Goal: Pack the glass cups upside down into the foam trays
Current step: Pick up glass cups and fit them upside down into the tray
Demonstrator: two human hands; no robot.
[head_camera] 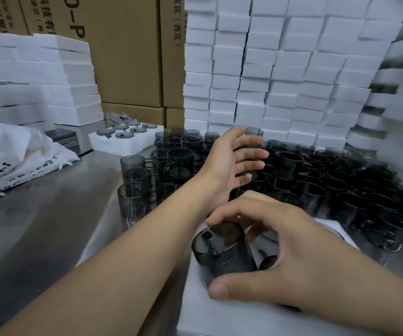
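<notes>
Right fingers (239,214): curled over the top of one cup (222,251), with the thumb (220,291) clamped on its near side. It is a firm wrap-round grip.
Cup: dark glass, tilted, its base turned up toward 10 o'clock and its mouth down at the tray (220,318). It does not look fully seated, though the hand hides the pocket.
Right hand (292,251): at 5 o'clock of the view, over the tray's far left part.
Left fingers (251,155): straight and spread, holding nothing. The top one is at or just beside an upright cup in the pile (317,185); I cannot tell if they touch.
Left hand (227,166): at centre, reaching toward 1 o'clock with the forearm crossing the table (50,226).
Pile: loose cups packed close together, from centre out to 3 o'clock.
Full tray (103,141): at 10 o'clock, its cups base-up.
Risk, tilt: pressed down at this angle, the rim could catch the pocket edge and gouge the foam or chip.
Risk, split attention: with the eyes on the tray, the spread left fingers could knock neighbouring cups together.
Risk, edge: the tray sits near the table's front, so a hard push might shift it.
</notes>
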